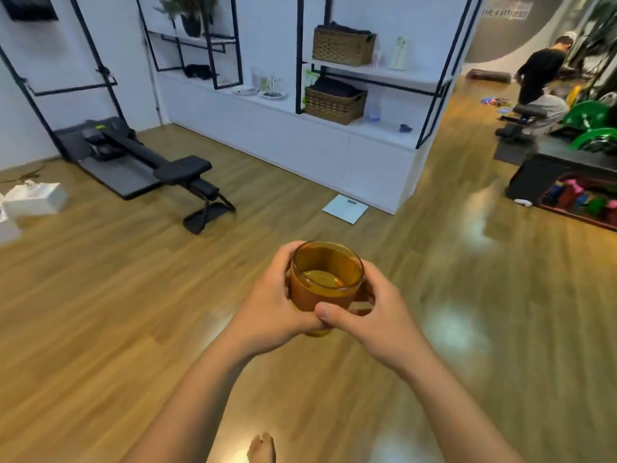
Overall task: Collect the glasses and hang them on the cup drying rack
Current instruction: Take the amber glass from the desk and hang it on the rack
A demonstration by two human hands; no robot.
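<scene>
Hands cup an amber glass [325,279] upright above the wooden floor [133,312]: left hand [270,304] fingers wrap its far side, right hand [370,312] curls around the handle, thumbs touching in front.

One amber glass [325,279] is sitting between two hands — left hand [270,300], right hand [370,312]. Two wicker baskets [342,45] are resting on shelves — one workout bench [177,172] is standing, one scale [345,208] lying flat.
</scene>
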